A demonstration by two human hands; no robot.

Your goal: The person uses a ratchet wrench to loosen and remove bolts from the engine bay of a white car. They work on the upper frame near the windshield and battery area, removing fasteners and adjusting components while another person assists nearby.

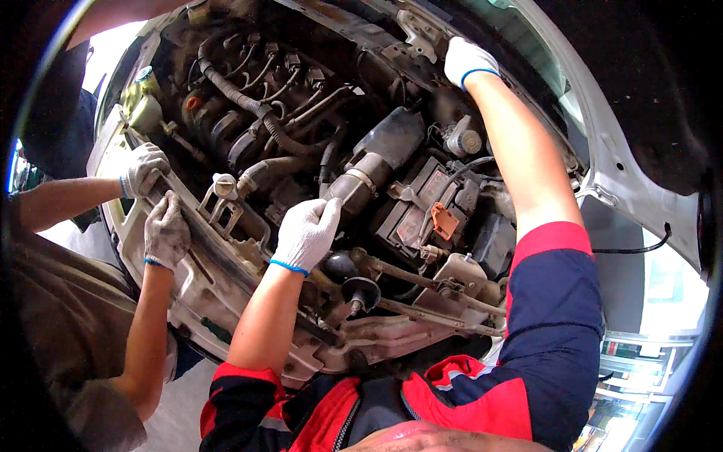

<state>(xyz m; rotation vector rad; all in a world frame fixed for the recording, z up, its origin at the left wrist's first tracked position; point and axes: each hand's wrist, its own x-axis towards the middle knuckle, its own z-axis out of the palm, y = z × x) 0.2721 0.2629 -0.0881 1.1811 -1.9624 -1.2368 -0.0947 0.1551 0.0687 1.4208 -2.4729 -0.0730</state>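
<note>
My left hand [305,237], in a white glove with blue cuff, is closed at the lower end of the grey intake duct [354,188]; what its fingers grip is unclear. My right hand [467,64], gloved alike, reaches up to the engine bay's far edge beside a metal bracket [422,34], fingers curled and partly hidden. Between my arms lie the battery [410,211] with an orange terminal cover [444,222], a round-capped reservoir [465,139] and a dark box [388,135].
A co-worker's two gloved hands [144,169] rest on the car's front panel [203,264] at left. Hoses [241,98] and a pale fluid tank [144,113] fill the left bay. The white fender [610,166] borders the right, with the dark hood [655,90] beyond.
</note>
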